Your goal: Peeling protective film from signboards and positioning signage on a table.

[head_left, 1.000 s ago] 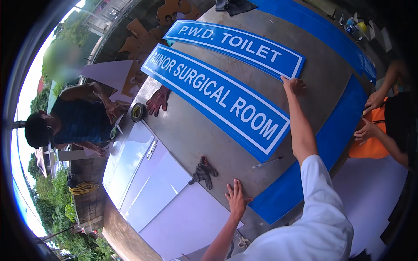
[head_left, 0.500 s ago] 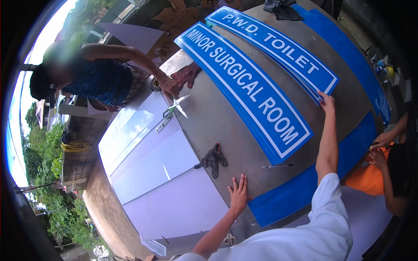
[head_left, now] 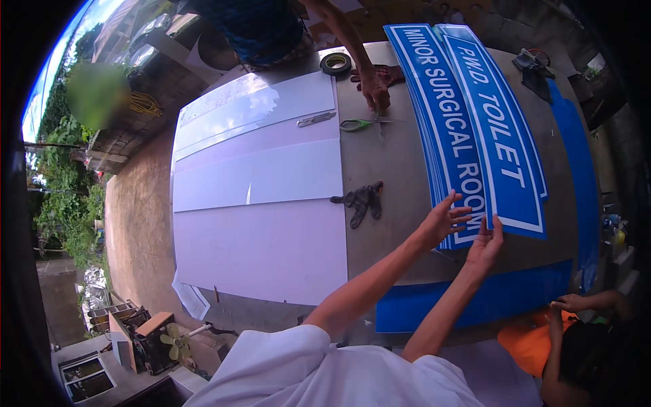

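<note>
Blue sign, overlapping stacked panels, is pinched at its near corner by the right hand, seemingly for control, the left hand splayed, contact unclear.

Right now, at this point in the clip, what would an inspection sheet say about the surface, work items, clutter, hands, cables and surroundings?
Surface: grey tabletop, white sheets across its left part
Work items: right blue sign partly overlapping left blue sign
Clutter: green-handled scissors, tape roll, dark glove, blue strip
Left hand: fingers spread over the left blue sign's near end, contact unclear
Right hand: at the right blue sign's near-left corner, grip unclear
Cables: coiled yellow cord off the table, rope or cable unclear
Surroundings: greenery, brown ground, fan, co-worker's hand near the scissors
</note>
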Action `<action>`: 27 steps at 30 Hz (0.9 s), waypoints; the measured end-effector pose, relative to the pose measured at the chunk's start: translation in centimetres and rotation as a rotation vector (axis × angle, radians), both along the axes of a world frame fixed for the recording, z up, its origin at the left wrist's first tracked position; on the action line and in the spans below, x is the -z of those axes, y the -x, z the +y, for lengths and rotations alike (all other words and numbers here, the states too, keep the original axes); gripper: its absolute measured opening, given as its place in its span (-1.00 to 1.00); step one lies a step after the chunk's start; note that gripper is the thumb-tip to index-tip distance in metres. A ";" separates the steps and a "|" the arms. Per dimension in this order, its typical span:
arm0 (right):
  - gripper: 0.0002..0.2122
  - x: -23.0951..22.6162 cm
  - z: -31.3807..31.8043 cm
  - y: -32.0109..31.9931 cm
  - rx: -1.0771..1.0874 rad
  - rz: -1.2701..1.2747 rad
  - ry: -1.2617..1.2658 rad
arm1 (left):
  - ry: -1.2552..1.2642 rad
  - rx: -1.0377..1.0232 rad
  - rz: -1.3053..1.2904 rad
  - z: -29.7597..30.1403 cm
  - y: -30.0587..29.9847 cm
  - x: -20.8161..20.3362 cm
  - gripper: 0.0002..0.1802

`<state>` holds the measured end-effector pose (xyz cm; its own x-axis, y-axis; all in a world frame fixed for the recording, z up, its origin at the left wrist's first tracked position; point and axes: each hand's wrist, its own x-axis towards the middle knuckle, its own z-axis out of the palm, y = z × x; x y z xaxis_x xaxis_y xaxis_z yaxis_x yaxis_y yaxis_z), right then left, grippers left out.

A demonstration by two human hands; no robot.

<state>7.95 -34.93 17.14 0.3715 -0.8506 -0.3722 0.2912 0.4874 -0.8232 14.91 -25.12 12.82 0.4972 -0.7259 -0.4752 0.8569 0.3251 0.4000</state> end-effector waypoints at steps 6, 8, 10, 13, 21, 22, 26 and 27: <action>-0.45 4.0 8.8 5.0 -0.287 -0.394 -0.038 | 0.017 0.085 -0.253 -0.5 -2.5 -4.0 0.01; -0.43 6.9 8.7 4.9 -0.376 -0.598 -0.044 | 0.024 0.081 -0.250 1.1 -2.5 -4.4 -0.03; -0.43 8.7 6.8 4.9 -0.227 -0.683 -0.365 | 0.069 0.097 -0.236 3.1 -1.6 -6.5 -0.04; -0.41 7.6 5.7 3.7 -0.314 -0.614 -0.392 | 0.104 0.210 -0.168 9.7 0.3 -9.4 -0.05; -0.37 3.8 7.9 4.1 -0.658 -0.564 -0.289 | -0.085 0.625 -0.243 29.7 6.8 -8.7 0.12; -0.37 3.2 7.6 4.3 -0.680 -0.556 -0.253 | -0.106 0.734 -0.244 30.7 6.4 -8.0 0.14; -0.34 -0.9 12.2 7.0 -0.784 -0.462 -0.222 | -0.180 0.695 -0.291 38.5 9.1 -7.4 -0.04; -0.34 -1.3 13.9 7.7 -0.779 -0.464 -0.217 | -0.209 0.704 -0.370 40.0 9.3 -7.2 -0.06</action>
<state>0.28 -21.03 18.43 0.9594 -0.2282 -0.1658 0.0942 0.8133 -0.5742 5.64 14.87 20.00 0.1094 -0.8411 -0.5297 0.6332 -0.3518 0.6894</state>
